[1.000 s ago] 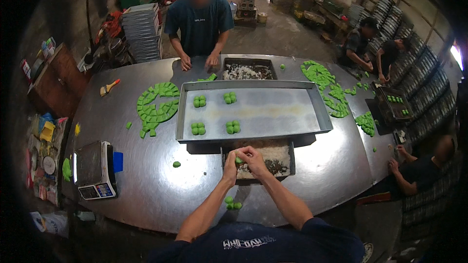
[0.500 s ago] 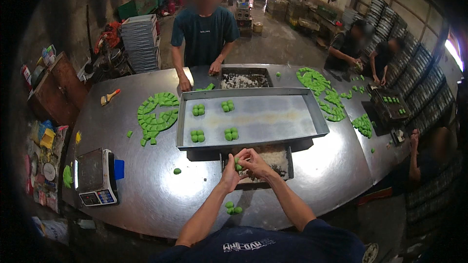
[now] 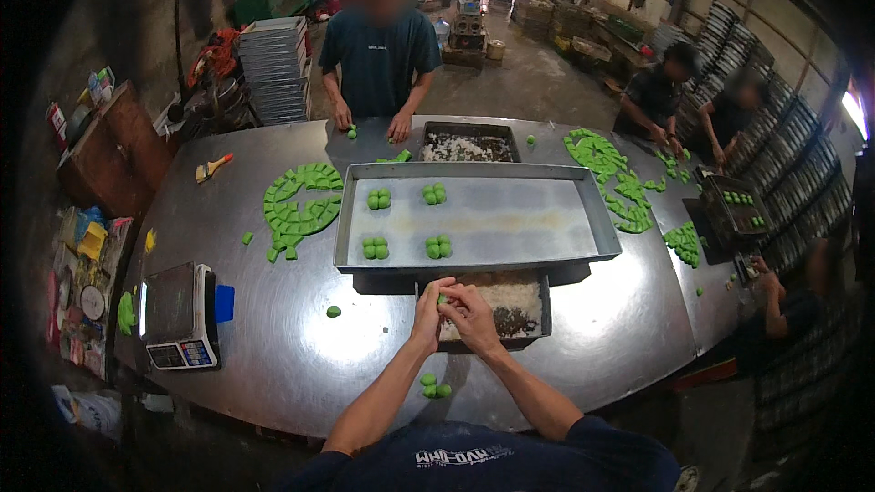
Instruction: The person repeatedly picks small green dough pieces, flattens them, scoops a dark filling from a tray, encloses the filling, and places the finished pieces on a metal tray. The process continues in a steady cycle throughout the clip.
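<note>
Both of my hands are together over the near edge of a metal tin (image 3: pixel 545 310) of white and dark crumbly filling (image 3: pixel 510 299). My left hand (image 3: pixel 427 317) cups a small green dough ball (image 3: pixel 443 300), mostly hidden by fingers. The fingers of my right hand (image 3: pixel 471 314) press on it from the other side. Just beyond them a long metal tray (image 3: pixel 519 219) holds green balls in clusters, such as one cluster (image 3: pixel 438 247) at its near left. Nearer my body a few green balls (image 3: pixel 436 388) lie on the table, and a lone green piece (image 3: pixel 334 312) rests to the left.
Cut green dough pieces (image 3: pixel 305 210) spread left of the tray, with more dough pieces (image 3: pixel 606 164) at its right. A scale (image 3: pixel 178 314) and a brush (image 3: pixel 214 168) occupy the metal table's left side. A co-worker (image 3: pixel 378 55) stands opposite; others work at the right.
My fingers have closed further round the dough ball, and less of it shows. The co-worker opposite has drawn a hand back and now has a green piece at the fingers. The view has shifted slightly.
</note>
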A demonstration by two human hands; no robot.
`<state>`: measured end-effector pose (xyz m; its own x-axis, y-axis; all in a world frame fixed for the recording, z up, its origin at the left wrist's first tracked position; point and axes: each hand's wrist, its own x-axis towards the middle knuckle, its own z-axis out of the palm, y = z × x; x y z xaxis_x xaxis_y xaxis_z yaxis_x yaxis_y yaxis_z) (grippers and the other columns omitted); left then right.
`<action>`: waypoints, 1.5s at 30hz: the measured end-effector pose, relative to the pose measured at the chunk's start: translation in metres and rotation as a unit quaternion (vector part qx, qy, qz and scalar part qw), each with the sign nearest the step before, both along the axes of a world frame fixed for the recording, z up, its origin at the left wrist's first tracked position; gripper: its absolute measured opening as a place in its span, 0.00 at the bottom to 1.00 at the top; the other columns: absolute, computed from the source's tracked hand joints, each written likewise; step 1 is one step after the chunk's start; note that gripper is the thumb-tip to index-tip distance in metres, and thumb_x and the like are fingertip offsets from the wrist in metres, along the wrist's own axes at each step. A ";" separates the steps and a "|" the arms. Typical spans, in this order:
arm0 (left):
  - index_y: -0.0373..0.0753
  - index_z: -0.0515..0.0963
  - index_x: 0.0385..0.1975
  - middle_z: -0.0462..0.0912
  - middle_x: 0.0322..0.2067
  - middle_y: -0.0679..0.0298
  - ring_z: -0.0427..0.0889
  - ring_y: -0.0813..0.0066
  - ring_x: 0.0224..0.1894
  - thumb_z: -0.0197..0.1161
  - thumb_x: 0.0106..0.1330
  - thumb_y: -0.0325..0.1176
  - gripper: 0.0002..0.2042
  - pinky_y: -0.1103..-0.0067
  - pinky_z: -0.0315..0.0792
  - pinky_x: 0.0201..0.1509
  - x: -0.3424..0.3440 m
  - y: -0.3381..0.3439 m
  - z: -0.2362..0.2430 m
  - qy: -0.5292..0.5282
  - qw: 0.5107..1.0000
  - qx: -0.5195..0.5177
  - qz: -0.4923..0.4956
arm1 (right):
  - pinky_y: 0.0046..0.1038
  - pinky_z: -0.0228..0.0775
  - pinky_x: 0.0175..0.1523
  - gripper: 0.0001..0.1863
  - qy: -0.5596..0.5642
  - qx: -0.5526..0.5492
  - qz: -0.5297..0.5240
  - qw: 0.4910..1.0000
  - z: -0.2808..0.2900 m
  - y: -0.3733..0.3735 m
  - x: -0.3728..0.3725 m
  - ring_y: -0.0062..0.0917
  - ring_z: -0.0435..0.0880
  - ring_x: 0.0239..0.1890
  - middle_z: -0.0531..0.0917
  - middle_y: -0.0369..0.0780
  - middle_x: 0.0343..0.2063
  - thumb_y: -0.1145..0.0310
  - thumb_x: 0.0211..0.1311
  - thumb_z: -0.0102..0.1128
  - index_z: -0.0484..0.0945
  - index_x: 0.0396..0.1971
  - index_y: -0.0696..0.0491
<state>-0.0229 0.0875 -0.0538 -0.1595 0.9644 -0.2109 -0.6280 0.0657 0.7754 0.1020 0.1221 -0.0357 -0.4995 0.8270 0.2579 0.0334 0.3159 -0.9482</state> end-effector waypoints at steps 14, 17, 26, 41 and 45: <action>0.38 0.72 0.55 0.78 0.29 0.66 0.77 0.80 0.28 0.53 0.77 0.43 0.17 0.81 0.72 0.31 0.009 -0.041 0.021 0.192 0.973 0.097 -0.080 | 0.25 0.77 0.25 0.20 -0.024 -0.301 0.050 0.952 0.008 0.020 0.007 0.20 0.81 0.32 0.77 0.39 0.40 0.64 0.68 0.64 0.67 0.52 0.52; 0.38 0.75 0.48 0.80 0.29 0.66 0.80 0.78 0.28 0.50 0.77 0.53 0.22 0.80 0.75 0.32 0.009 -0.058 0.017 0.258 0.965 0.038 -0.039 | 0.24 0.75 0.20 0.13 -0.081 -0.272 0.034 0.958 0.010 -0.002 0.005 0.21 0.79 0.21 0.78 0.41 0.40 0.63 0.71 0.60 0.76 0.45 0.56; 0.33 0.69 0.64 0.85 0.42 0.52 0.88 0.67 0.30 0.38 0.73 0.68 0.40 0.79 0.82 0.31 0.005 -0.141 0.002 0.127 0.979 -0.162 -0.010 | 0.26 0.75 0.51 0.21 -0.088 0.007 0.112 0.990 -0.010 -0.070 0.037 0.24 0.81 0.43 0.77 0.40 0.49 0.73 0.66 0.64 0.75 0.58 0.56; 0.37 0.71 0.63 0.73 0.56 0.51 0.72 0.50 0.60 0.67 0.59 0.30 0.29 0.66 0.70 0.64 -0.002 -0.163 -0.172 0.623 0.769 0.074 -0.123 | 0.39 0.72 0.56 0.36 -0.289 0.046 0.018 0.956 -0.179 -0.133 0.058 0.48 0.76 0.51 0.72 0.53 0.48 0.74 0.50 0.71 0.70 0.63 0.58; 0.37 0.77 0.49 0.76 0.44 0.54 0.78 0.47 0.48 0.68 0.54 0.26 0.20 0.60 0.76 0.52 0.008 -0.156 -0.163 0.659 0.744 0.039 -0.104 | 0.42 0.72 0.57 0.40 -0.331 0.026 0.075 0.940 -0.173 -0.126 0.053 0.51 0.76 0.50 0.72 0.53 0.47 0.73 0.46 0.74 0.70 0.64 0.52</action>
